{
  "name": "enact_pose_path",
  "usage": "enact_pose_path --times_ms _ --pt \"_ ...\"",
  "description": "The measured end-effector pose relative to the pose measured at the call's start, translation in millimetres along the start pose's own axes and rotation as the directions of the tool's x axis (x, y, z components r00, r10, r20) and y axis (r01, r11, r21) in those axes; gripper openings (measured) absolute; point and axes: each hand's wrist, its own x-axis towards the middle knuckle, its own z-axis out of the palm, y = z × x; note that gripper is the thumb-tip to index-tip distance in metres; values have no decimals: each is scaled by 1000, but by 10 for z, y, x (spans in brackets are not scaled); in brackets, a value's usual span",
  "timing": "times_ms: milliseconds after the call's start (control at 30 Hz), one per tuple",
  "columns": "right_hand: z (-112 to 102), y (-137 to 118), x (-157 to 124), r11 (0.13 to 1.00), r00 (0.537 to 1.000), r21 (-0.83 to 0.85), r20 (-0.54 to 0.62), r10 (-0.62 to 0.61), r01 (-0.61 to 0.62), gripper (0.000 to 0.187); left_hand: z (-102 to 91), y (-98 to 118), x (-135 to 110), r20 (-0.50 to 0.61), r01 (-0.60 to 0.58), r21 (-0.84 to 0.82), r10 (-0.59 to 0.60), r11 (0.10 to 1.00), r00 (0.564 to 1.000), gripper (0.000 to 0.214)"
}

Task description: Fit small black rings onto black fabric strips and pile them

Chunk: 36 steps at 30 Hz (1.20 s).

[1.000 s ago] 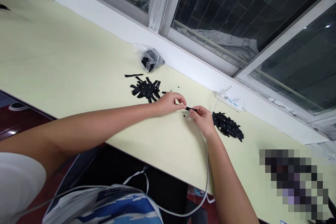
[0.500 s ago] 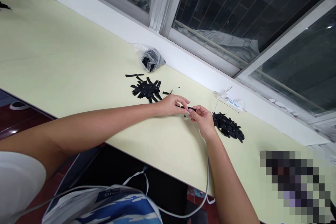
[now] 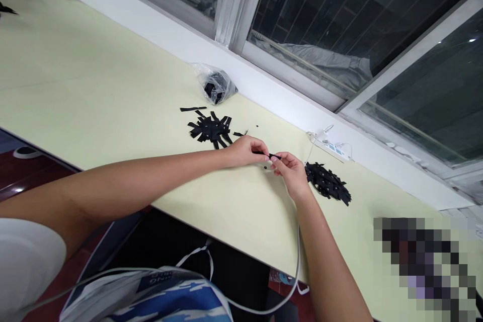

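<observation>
My left hand (image 3: 249, 151) and my right hand (image 3: 290, 168) meet over the table, their fingertips almost touching. Between them runs a short black fabric strip (image 3: 260, 153), pinched by both hands. A small dark round piece (image 3: 265, 167) lies on the table just below the fingers. Left of my left hand spreads a pile of black strips (image 3: 209, 128), some with small shiny dots. Beside my right wrist lies a second, denser pile of black strips (image 3: 328, 182). Fingers cover part of the held strip.
A clear plastic bag (image 3: 219, 86) with black pieces stands against the white ledge. One loose strip (image 3: 193, 108) lies near it. A power strip (image 3: 332, 148) with cables sits by the window. A white cable (image 3: 299, 246) hangs over the table (image 3: 94, 75) edge under my right arm.
My left fingers have closed further on the strip, and more of it shows inside my left hand. My right hand has stayed nearly still.
</observation>
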Motion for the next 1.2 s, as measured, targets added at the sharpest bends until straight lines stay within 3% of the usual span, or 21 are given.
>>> enact_pose_path --times_ms 500,767,1000,1200 --pt "-21 19 5 999 1000 49 -15 16 -16 32 -2 -32 3 -38 -32 32 34 999 999 17" --pt "-16 11 -3 993 999 111 18 37 -39 33 10 57 -26 -52 -165 145 174 976 983 8" --pt "-2 6 -7 991 999 123 31 44 -48 33 28 25 -20 -29 -106 83 109 991 994 13" --pt "-13 48 2 991 999 133 40 18 -23 30 56 44 -25 -80 -119 10 120 993 990 19"
